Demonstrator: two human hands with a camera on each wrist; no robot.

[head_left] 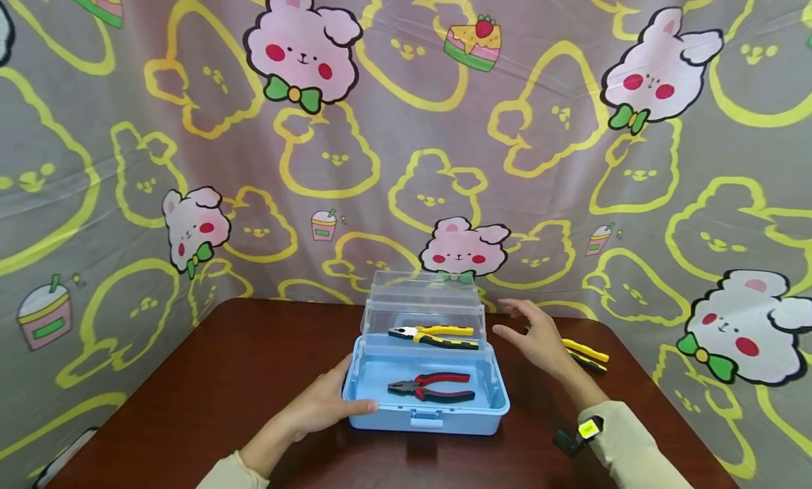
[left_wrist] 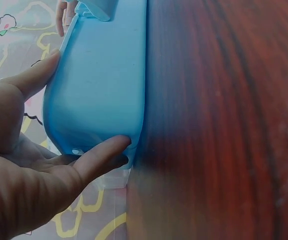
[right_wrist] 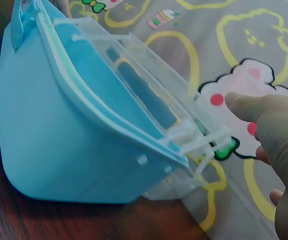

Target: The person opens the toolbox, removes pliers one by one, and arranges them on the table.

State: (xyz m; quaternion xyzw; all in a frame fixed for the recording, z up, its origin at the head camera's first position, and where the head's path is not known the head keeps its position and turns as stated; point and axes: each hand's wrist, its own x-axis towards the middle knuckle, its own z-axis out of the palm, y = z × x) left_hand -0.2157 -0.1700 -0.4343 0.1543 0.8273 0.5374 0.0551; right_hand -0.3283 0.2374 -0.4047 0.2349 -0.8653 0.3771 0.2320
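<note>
A light-blue toolbox [head_left: 380, 422] with a clear lid [head_left: 421, 285] stands open on the table. My left hand [head_left: 326, 401] holds its left front corner, thumb at the front rim and fingers along the side, as the left wrist view shows too. Pliers with red and black handles [head_left: 444, 396] lie in the blue base. Above them, combination pliers with yellow and black handles [head_left: 438, 332] lie in the raised clear tray. Just right of that tray my right hand [head_left: 536, 337] is in the air, holding nothing, thumb and fingers apart.
Another tool with yellow and black handles [head_left: 586, 351] lies on the table right of the box, its head hidden behind my right hand. The dark red-brown table [head_left: 254, 362] extends left of the box. A patterned curtain [head_left: 393, 130] hangs behind it.
</note>
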